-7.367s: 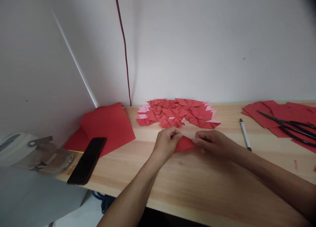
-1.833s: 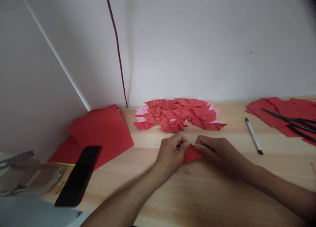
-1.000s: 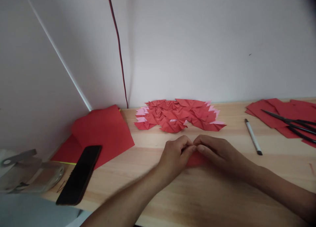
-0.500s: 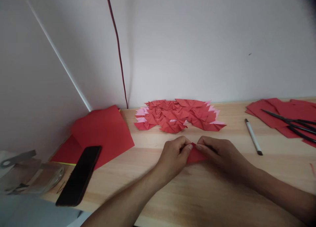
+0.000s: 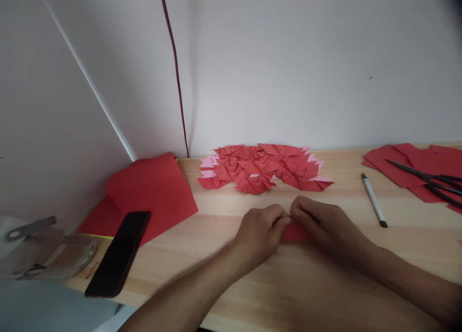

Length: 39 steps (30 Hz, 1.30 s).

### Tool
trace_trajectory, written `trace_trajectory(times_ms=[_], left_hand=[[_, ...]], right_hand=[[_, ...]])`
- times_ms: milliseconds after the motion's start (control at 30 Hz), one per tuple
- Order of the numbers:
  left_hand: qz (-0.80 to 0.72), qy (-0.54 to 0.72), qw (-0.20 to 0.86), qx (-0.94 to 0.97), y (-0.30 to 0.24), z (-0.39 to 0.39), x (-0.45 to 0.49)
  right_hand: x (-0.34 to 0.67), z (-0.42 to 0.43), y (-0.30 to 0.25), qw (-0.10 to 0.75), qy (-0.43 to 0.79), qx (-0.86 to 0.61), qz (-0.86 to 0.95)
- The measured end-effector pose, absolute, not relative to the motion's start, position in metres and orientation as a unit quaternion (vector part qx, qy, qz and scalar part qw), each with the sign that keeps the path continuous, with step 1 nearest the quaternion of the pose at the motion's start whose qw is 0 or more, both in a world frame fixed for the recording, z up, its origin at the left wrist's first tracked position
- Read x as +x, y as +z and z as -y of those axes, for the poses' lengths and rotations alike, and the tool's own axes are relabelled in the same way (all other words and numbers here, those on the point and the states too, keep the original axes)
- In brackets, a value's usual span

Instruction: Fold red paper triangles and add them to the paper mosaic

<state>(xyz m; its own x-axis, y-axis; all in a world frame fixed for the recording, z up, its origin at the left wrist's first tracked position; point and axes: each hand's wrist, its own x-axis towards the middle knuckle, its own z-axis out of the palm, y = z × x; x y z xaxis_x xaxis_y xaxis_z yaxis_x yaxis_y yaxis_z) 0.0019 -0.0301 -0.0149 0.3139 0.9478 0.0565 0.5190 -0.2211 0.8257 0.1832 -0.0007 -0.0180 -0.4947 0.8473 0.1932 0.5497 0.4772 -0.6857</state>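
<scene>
A small piece of red paper [image 5: 296, 232] is pinched between both hands just above the wooden table, its upper part covered by my fingers. My left hand [image 5: 263, 231] is closed, thumb against the fingers, at the paper's left side. On the other side my right hand [image 5: 325, 223] grips it the same way, the fingertips of both hands almost touching. Behind the hands lies a pile of folded red and pink paper pieces [image 5: 260, 166], overlapping in rows against the wall.
On the left, a black phone [image 5: 118, 255] rests partly on large red paper sheets [image 5: 155, 192]. A clear container [image 5: 68, 255] stands at the left edge. To the right are a grey-white pen [image 5: 374, 200], cut red papers [image 5: 400, 166] and black scissors [image 5: 429, 176].
My view has shifted slightly. Both hands have moved a little right with the red paper, and the left fingertips now cover more of its top.
</scene>
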Motion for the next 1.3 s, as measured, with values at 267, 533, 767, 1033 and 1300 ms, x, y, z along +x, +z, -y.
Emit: trace_trajectory(times_ms=[267,533,767,1033,1300], left_hand=[[-0.534,0.279,0.362,0.712,-0.012,0.029,0.001],[-0.529,0.26,0.386,0.709,-0.003,0.029,-0.001],[-0.49,0.26,0.413,0.723,-0.003,0.028,-0.007],[-0.505,0.313,0.476,0.649,-0.008,0.026,0.0],[-0.467,0.36,0.481,0.649,-0.011,0.028,0.005]], right_hand=[[0.189,-0.007,-0.02,0.309,0.241,-0.465,0.794],[0.191,-0.008,-0.02,0.317,0.246,-0.465,0.789],[0.194,-0.014,-0.022,0.306,0.254,-0.47,0.788],[0.186,-0.006,-0.019,0.265,0.312,-0.458,0.789],[0.182,0.001,-0.016,0.264,0.339,-0.423,0.798]])
